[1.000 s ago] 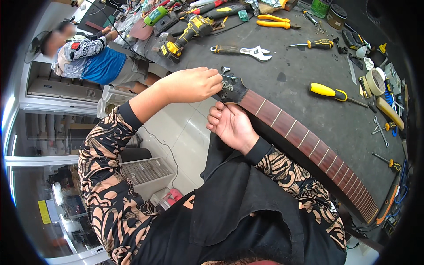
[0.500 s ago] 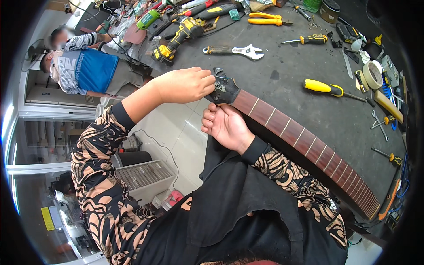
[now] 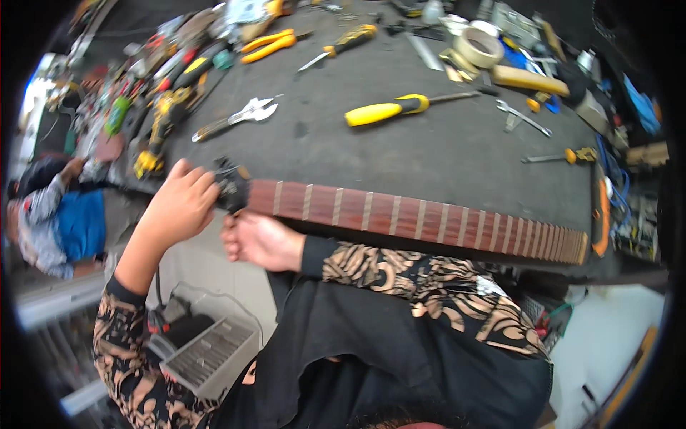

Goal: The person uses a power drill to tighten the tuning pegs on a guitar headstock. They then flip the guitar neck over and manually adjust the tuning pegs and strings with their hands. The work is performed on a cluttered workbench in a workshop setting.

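A guitar neck (image 3: 382, 214), with a reddish-brown fretboard and pale frets, lies along the near edge of the bench. Its black headstock (image 3: 232, 187) is at the left end, blurred here. My left hand (image 3: 184, 204) is closed at the outer side of the headstock; what its fingers pinch is hidden. Palm up, my right hand (image 3: 261, 239) sits just below the headstock with curled fingers. Whether those fingers grip a part of the headstock is unclear.
On the dark bench (image 3: 307, 154) lie an adjustable wrench (image 3: 236, 120), a yellow screwdriver (image 3: 382, 112), orange pliers (image 3: 268, 45) and a yellow-black cordless drill (image 3: 163, 132). Tape rolls (image 3: 479, 48) and more tools crowd the far right. A co-worker (image 3: 61, 222) is at the far left.
My view has swung to the right, so bench, neck and hands appear shifted left and the neck lies more level. Both hands remain at the headstock; the thin rod by my left fingers is no longer distinguishable.
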`<action>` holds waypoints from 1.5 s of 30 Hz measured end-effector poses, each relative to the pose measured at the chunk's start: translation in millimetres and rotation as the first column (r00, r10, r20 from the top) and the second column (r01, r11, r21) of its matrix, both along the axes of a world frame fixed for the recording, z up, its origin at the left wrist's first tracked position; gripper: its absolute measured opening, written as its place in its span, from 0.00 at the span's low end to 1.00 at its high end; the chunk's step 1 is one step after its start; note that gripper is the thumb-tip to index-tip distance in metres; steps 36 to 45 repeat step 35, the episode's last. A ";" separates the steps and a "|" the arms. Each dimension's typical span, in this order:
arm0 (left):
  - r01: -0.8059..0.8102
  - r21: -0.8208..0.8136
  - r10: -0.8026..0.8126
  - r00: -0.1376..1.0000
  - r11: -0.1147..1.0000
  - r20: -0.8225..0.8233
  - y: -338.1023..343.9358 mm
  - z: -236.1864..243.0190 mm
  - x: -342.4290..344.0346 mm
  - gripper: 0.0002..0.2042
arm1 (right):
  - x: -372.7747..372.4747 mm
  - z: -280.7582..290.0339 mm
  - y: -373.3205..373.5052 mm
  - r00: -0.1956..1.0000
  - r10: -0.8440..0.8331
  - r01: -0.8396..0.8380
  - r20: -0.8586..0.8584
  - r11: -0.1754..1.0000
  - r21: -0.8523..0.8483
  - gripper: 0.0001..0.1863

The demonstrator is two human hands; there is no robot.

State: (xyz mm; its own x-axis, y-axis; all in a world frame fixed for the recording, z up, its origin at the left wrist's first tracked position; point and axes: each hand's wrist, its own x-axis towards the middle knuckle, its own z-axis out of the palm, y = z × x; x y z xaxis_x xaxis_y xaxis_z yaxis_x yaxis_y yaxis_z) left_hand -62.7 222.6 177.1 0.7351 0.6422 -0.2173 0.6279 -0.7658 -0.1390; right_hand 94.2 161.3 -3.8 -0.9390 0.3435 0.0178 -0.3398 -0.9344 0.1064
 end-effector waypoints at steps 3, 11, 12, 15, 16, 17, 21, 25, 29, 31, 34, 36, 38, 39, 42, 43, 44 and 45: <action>0.005 -0.006 -0.005 1.000 1.000 -0.022 1.5 -2.9 2.7 0.13 | -3.8 -5.8 0.0 1.000 -0.014 0.014 -0.012 1.000 0.007 0.19; -0.287 0.014 0.281 0.947 0.958 0.157 -9.7 -17.5 8.6 0.11 | -2.9 5.2 2.0 0.999 -0.023 0.020 0.043 0.997 0.079 0.19; -0.336 0.030 0.326 0.928 0.941 0.181 -11.5 -21.7 10.5 0.11 | -1.4 6.0 2.0 0.998 -0.029 0.024 0.055 0.996 0.087 0.19; -0.464 0.019 0.452 0.871 0.886 0.191 -16.9 -24.8 18.2 0.09 | -3.7 4.8 0.4 0.996 -0.043 0.033 0.074 0.990 0.135 0.19; -0.502 0.015 0.491 0.851 0.865 0.188 -18.8 -28.7 16.6 0.09 | -5.4 5.3 0.1 0.996 -0.033 0.021 0.083 0.991 0.133 0.19; -0.541 0.011 0.530 0.828 0.841 0.183 -19.9 -34.6 13.2 0.09 | -6.7 5.3 -0.1 0.995 -0.020 0.008 0.093 0.991 0.130 0.19; -0.639 -0.050 0.641 0.763 0.767 0.084 -12.5 -40.8 13.1 0.11 | -17.1 -11.0 -3.2 0.995 0.015 -0.026 0.103 0.994 0.103 0.17; -0.506 -0.073 0.495 0.859 0.859 -0.132 -16.0 -18.6 4.6 0.14 | -17.0 -14.6 -11.6 1.000 0.030 -0.030 -0.002 0.999 0.027 0.15; -0.288 0.043 0.283 0.955 0.957 0.085 -0.3 -13.2 5.2 0.08 | 0.7 1.0 4.1 0.999 -0.039 0.038 -0.025 0.999 -0.035 0.16; -0.195 -0.031 0.198 0.974 0.980 0.112 1.1 -7.8 0.8 0.11 | 7.3 11.9 8.0 0.999 -0.051 0.051 0.000 0.999 -0.011 0.17; -0.132 -0.038 0.132 0.991 0.990 0.007 -6.5 -5.9 -6.9 0.12 | 8.9 15.8 7.9 1.000 -0.027 0.027 0.004 1.000 0.009 0.19; -0.129 -0.046 0.128 0.992 0.991 -0.012 -7.6 -5.9 -8.7 0.11 | 7.4 14.0 7.1 1.000 -0.024 0.025 -0.019 1.000 0.013 0.19; -0.129 -0.046 0.128 0.992 0.991 -0.012 -7.6 -5.9 -8.7 0.11 | 7.4 14.0 7.1 1.000 -0.024 0.025 -0.019 1.000 0.013 0.19; -0.129 -0.046 0.128 0.992 0.991 -0.012 -7.6 -5.9 -8.7 0.11 | 7.4 14.0 7.1 1.000 -0.024 0.025 -0.019 1.000 0.013 0.19; -0.129 -0.046 0.128 0.992 0.991 -0.012 -7.6 -5.9 -8.7 0.11 | 7.4 14.0 7.1 1.000 -0.024 0.025 -0.019 1.000 0.013 0.19; -0.129 -0.046 0.128 0.992 0.991 -0.012 -7.6 -5.9 -8.7 0.11 | 7.4 14.0 7.1 1.000 -0.024 0.025 -0.019 1.000 0.013 0.19; -0.129 -0.046 0.128 0.992 0.991 -0.012 -7.6 -5.9 -8.7 0.11 | 7.4 14.0 7.1 1.000 -0.024 0.025 -0.019 1.000 0.013 0.19; -0.129 -0.046 0.128 0.992 0.991 -0.012 -7.6 -5.9 -8.7 0.11 | 7.4 14.0 7.1 1.000 -0.024 0.025 -0.019 1.000 0.013 0.19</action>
